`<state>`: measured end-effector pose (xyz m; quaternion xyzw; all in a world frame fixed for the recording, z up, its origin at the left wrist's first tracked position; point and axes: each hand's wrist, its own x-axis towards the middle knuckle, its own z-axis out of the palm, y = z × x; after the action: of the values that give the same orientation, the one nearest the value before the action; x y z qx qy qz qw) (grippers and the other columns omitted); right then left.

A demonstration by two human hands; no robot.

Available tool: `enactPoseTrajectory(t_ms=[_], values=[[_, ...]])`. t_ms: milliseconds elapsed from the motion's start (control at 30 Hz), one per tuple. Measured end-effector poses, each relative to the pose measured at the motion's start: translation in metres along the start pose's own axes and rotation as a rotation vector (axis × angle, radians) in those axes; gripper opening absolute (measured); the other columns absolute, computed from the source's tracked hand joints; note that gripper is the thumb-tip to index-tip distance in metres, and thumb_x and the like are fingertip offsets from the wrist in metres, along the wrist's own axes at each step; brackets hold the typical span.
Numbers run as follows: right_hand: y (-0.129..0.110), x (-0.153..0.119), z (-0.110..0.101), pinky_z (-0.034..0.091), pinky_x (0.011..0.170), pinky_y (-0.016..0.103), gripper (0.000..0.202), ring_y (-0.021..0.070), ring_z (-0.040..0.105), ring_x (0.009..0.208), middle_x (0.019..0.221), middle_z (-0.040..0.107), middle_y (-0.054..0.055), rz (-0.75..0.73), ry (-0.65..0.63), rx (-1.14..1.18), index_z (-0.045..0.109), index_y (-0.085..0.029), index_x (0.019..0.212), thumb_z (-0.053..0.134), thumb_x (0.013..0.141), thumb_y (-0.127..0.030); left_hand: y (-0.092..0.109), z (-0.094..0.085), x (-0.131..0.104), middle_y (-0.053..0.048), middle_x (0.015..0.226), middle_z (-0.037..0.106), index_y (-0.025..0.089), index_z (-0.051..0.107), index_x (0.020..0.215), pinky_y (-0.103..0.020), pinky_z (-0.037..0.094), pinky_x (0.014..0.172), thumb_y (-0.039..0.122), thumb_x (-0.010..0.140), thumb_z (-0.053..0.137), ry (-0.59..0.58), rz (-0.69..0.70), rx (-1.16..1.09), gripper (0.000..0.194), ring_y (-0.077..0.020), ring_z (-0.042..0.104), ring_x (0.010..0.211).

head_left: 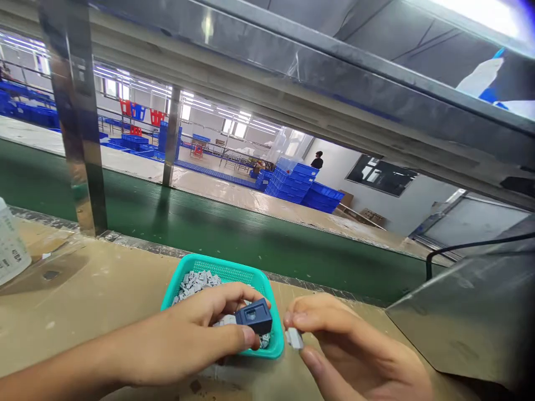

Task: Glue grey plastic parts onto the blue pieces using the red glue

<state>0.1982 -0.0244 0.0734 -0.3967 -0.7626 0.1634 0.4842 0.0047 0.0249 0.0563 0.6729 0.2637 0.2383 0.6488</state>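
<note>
My left hand [196,328] is closed around a dark blue rectangular plastic block [256,316] with a small recessed window. A pale grey piece [226,321] shows behind the block inside the same grip; whether the two are joined I cannot tell. To the right, my right hand [355,345] pinches a small light grey plastic piece [295,338] between thumb and fingers, a short gap away from the block. Below and behind the left hand sits a turquoise plastic basket [273,348] holding many small grey plastic pieces [197,284], partly covered by that hand.
Beyond the tan work table [121,289] runs a green conveyor belt [200,214]. Metal posts [79,139] and an overhead beam frame the view. A metal panel [468,312] stands at right, a white container [10,245] at left. Blue crates [292,181] and a person [317,160] are far off.
</note>
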Motion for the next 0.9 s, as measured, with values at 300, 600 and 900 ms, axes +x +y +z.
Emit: enactPoseTrajectory(t_ms=[300,600,900], values=[[0.026,0.005,0.015,0.054,0.068,0.025,0.007,0.0163,0.061,0.076,0.077,0.061,0.005,0.187,-0.031,0.195,0.061,-0.020,0.075,0.058,0.075,-0.014,0.002,0.002,0.006,0.002,0.082,0.058,0.022,0.053,0.086,-0.022,0.035,0.065,0.032,0.080,0.046,0.153,0.090,0.560,0.014,-0.0137,0.050,0.075],[0.024,0.005,0.021,0.053,0.071,0.025,0.019,0.0169,0.061,0.081,0.081,0.063,0.005,0.140,-0.046,0.053,0.066,-0.021,0.080,0.058,0.072,-0.006,-0.001,-0.001,0.005,0.001,0.073,0.056,0.019,0.050,0.074,-0.020,0.032,0.055,0.036,0.081,0.044,0.195,0.134,0.709,0.019,-0.0127,0.049,0.069],[0.023,0.003,0.022,0.053,0.066,0.026,0.021,0.0151,0.060,0.077,0.082,0.059,0.005,0.072,-0.075,-0.020,0.068,-0.022,0.081,0.057,0.074,-0.005,-0.004,-0.001,0.005,0.003,0.072,0.054,0.019,0.047,0.073,-0.018,0.034,0.060,0.037,0.084,0.042,0.196,0.222,0.731,0.022,-0.0100,0.048,0.066]])
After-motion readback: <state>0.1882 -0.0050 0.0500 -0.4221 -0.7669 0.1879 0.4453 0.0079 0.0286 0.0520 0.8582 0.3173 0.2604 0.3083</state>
